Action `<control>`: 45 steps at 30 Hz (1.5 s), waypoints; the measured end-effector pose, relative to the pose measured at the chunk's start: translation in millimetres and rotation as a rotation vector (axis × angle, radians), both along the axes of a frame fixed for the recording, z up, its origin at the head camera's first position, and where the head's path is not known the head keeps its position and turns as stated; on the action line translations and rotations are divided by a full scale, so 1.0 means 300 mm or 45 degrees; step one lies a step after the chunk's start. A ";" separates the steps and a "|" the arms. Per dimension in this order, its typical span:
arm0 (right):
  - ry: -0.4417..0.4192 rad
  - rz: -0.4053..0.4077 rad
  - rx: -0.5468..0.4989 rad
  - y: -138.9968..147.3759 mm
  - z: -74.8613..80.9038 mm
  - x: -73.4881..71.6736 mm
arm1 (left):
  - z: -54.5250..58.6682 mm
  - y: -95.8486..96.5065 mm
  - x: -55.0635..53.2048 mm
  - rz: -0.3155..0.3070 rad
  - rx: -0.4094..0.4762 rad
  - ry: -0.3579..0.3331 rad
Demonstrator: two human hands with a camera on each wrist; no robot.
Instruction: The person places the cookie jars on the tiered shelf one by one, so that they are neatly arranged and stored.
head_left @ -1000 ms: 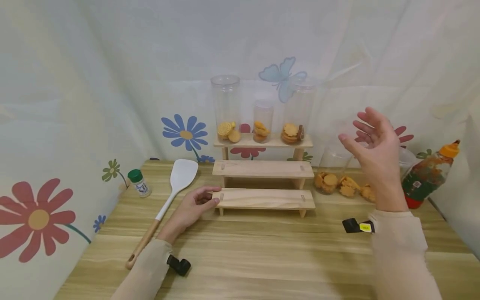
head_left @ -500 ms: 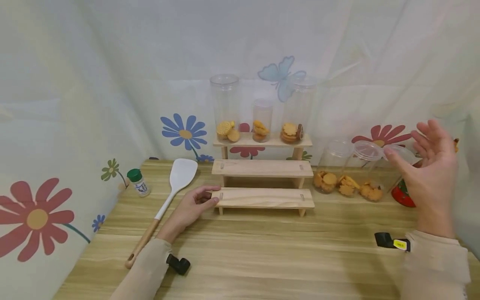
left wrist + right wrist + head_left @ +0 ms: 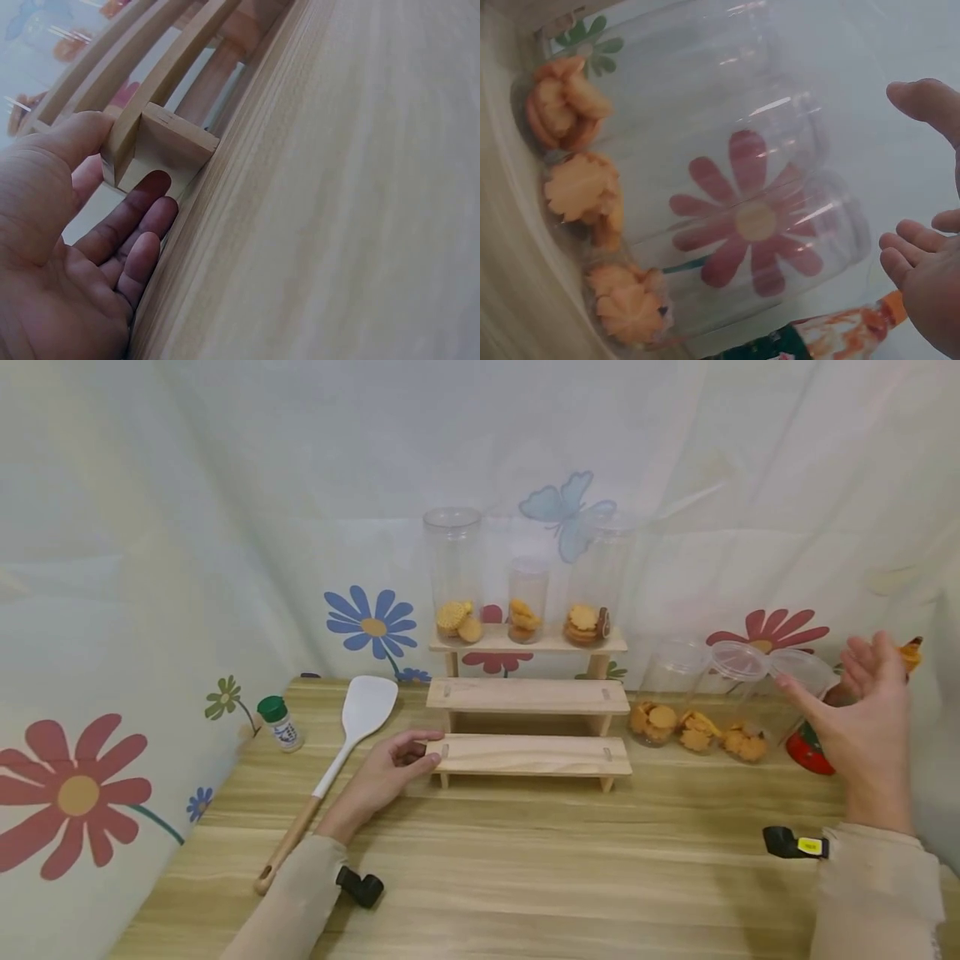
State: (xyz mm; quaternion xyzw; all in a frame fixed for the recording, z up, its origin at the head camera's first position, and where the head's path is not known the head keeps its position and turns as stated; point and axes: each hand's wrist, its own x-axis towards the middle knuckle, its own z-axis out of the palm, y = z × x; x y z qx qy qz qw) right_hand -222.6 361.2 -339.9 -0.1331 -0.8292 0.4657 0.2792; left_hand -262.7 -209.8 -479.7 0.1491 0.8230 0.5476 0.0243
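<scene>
At the left end of the lowest step of a wooden three-tier display stand (image 3: 532, 752), my left hand (image 3: 390, 777) grips the plank between thumb and index finger. The left wrist view shows the other fingers loosely bent below the plank (image 3: 169, 67). My right hand (image 3: 870, 735) is raised at the far right with thumb and fingers apart, holding nothing. Close to it are a clear jar of cookies (image 3: 742, 739) and a sauce bottle (image 3: 847, 330), partly hidden behind the hand in the head view. Two similar jars (image 3: 696, 735) (image 3: 652, 722) stand left of that one.
Three clear cookie jars (image 3: 453, 568) stand on the top tier. A white spatula (image 3: 367, 706) with a wooden handle lies left of the stand, beside a green-capped shaker (image 3: 279, 724). A flower-printed curtain (image 3: 225, 485) closes off the back and sides of the wood-grain table (image 3: 525, 868).
My right hand has moved right, from in front of the jars to beside the rightmost jar and sauce bottle, then slightly down. The left hand has stayed on the stand.
</scene>
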 end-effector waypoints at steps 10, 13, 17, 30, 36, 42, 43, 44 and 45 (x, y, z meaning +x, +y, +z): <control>-0.065 -0.001 -0.025 0.052 -0.096 -0.039 | 0.002 0.005 -0.001 -0.001 -0.006 0.003; -0.114 -0.006 -0.041 0.061 -0.118 -0.052 | 0.000 0.004 -0.003 -0.001 -0.006 0.001; -0.199 0.003 -0.051 0.072 -0.149 -0.069 | -0.002 0.004 -0.003 0.001 -0.007 -0.003; -0.288 0.051 -0.036 0.096 -0.250 -0.091 | 0.000 0.003 -0.003 -0.005 0.000 -0.014; -0.272 0.067 -0.034 0.098 -0.278 -0.104 | 0.001 0.002 -0.001 -0.006 0.003 -0.013; -0.290 0.086 -0.004 0.110 -0.299 -0.113 | -0.002 0.003 -0.001 -0.004 -0.003 -0.009; -0.296 0.087 -0.007 0.111 -0.302 -0.113 | -0.002 0.003 -0.001 -0.003 -0.004 -0.008; -0.300 0.086 -0.010 0.112 -0.303 -0.114 | -0.003 0.004 -0.002 -0.003 -0.006 -0.008; -0.302 0.083 -0.014 0.112 -0.304 -0.114 | -0.003 0.004 -0.002 -0.003 -0.006 -0.007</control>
